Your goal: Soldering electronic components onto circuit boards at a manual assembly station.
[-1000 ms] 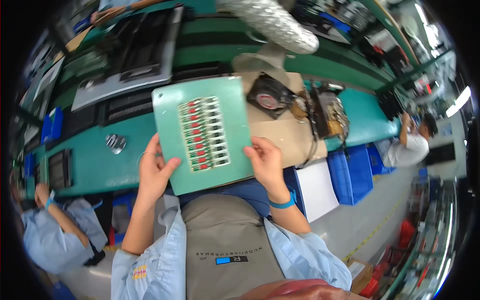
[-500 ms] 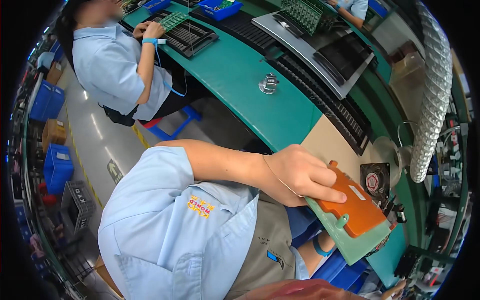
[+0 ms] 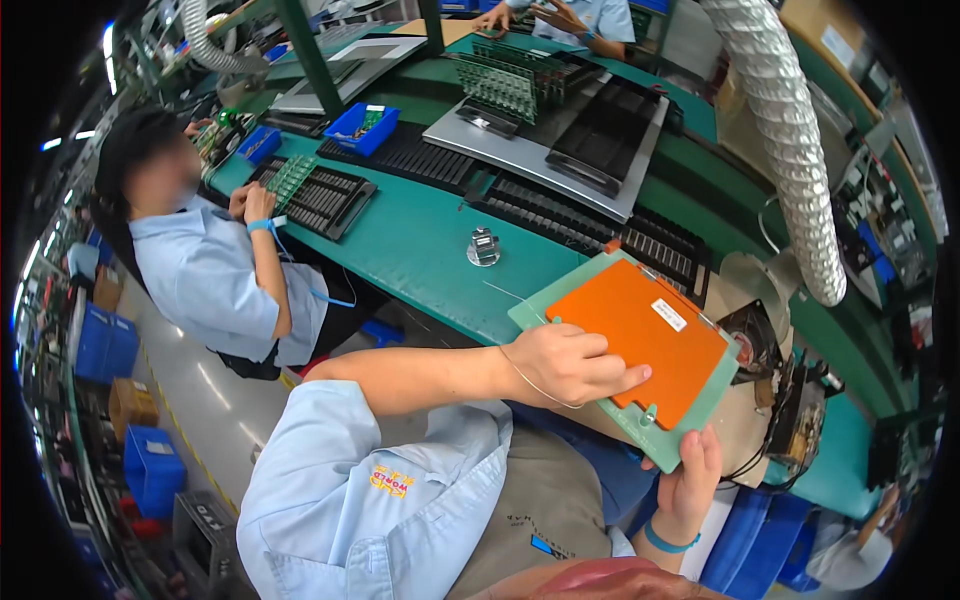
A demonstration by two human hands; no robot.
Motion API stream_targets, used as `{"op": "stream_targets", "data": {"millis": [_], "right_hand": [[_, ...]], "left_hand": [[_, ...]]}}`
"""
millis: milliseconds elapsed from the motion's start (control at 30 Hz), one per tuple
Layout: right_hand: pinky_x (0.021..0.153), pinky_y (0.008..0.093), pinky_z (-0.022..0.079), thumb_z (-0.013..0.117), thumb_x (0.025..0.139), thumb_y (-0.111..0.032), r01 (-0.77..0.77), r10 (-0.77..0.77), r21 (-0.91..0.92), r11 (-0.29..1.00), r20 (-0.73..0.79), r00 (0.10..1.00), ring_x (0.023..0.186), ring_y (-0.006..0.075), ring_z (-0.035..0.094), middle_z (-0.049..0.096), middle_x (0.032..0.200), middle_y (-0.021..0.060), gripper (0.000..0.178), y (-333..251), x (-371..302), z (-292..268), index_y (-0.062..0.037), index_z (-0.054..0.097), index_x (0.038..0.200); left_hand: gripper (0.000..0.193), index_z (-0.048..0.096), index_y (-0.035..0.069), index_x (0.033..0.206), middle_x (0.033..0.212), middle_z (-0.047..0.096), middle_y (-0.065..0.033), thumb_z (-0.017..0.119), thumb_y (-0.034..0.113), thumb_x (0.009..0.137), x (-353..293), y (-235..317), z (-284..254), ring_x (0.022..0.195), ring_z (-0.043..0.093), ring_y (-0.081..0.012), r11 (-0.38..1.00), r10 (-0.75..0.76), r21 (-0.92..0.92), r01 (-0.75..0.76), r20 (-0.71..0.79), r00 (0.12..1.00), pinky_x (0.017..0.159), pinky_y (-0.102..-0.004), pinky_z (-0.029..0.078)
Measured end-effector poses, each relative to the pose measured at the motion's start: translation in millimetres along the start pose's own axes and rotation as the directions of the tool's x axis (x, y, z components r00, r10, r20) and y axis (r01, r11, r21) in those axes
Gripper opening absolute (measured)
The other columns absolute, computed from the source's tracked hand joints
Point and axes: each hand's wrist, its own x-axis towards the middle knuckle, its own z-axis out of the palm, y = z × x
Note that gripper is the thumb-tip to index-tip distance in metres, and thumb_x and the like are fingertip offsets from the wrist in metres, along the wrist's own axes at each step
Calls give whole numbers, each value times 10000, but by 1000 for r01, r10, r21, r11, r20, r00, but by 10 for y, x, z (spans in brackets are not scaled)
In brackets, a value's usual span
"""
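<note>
A flat green fixture board (image 3: 540,308) with a hinged orange cover plate (image 3: 630,325) is held tilted in front of me. The cover bears a white label, and a small green knob (image 3: 649,413) stands at its near edge. My left hand (image 3: 572,365) is closed at the near-left edge, its fingers curled and the index finger lying on the orange cover. My left thumb is hidden. At the near-right corner my right hand (image 3: 690,475) grips the fixture, with a blue band on the wrist. What lies under the cover is hidden.
A tally counter (image 3: 483,247) stands on the green bench (image 3: 410,275). Right of the fixture are a fan (image 3: 752,340) and a ribbed duct (image 3: 785,140). A co-worker (image 3: 215,270) handles a green circuit board over a black tray at left. Another person sits across the bench.
The fixture has turned so its orange cover faces me more fully. My right hand has come into view at its corner. The view has shifted, showing more of the far bench.
</note>
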Motion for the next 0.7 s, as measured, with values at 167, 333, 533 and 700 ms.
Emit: {"op": "stream_targets", "data": {"millis": [167,333,533,700], "right_hand": [[469,229,525,600,1019,-169,-82,80,33,996,58,995,578,163,622,696,957,154,375,93,262,-123,87,540,1288],[433,196,518,602,1015,-150,-19,18,20,1000,44,999,599,104,623,705,1014,140,481,155,658,-99,98,484,1410],[384,153,448,585,1013,-124,-78,76,-43,996,-52,996,570,59,573,710,1021,104,532,397,813,-375,65,445,1490],[417,209,427,554,1016,-94,-182,122,-335,925,-191,974,563,75,547,717,915,84,490,417,829,-428,32,490,1486]], "left_hand": [[426,697,114,1240,843,483,25,677,120,815,-43,-66,-68,616,436,-113,998,-16,67,7,124,992,513,-237,382],[429,682,91,1234,882,513,9,678,131,808,-128,-49,201,628,461,-120,995,-44,99,25,201,979,527,-243,401],[396,677,99,1201,911,540,-2,679,134,806,-131,64,318,639,499,-128,992,-124,30,120,275,954,543,-249,420],[337,676,117,1152,943,561,1,671,132,816,-273,88,461,659,537,-136,983,-132,-86,160,267,955,556,-255,440]]}}
